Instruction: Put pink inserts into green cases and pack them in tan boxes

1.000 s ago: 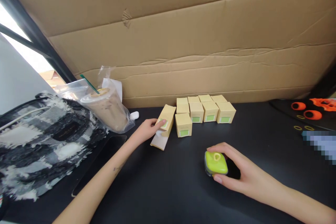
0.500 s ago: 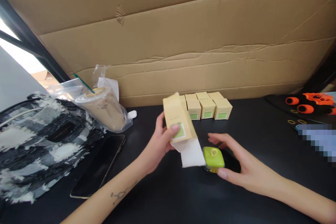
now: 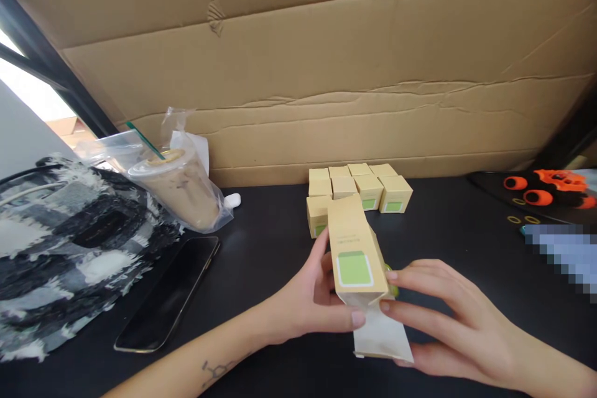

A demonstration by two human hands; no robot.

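A small tan cardboard box (image 3: 352, 230) with a green label tilts over the table, its white inner flap (image 3: 380, 333) hanging open toward me. My left hand (image 3: 321, 301) is closed around its left side, thumb by the flap. My right hand (image 3: 461, 317) grips the right edge of the box with its fingertips, the thumb at the flap's lower corner. Behind the box, near the right fingertips, only a sliver of a shiny green container (image 3: 394, 283) shows; the rest is hidden.
Several similar small boxes (image 3: 368, 189) stand grouped at the back against a large cardboard sheet (image 3: 303, 87). To the left are a phone (image 3: 168, 295), a bagged iced drink (image 3: 181, 189), a white case (image 3: 232, 200) and a frayed bag (image 3: 93, 255). Orange-black items (image 3: 555, 189) and rings (image 3: 532, 219) lie right.
The box has moved right and toward me, and now covers most of the green container. My right hand has shifted from beside the container onto the box's edge and flap.
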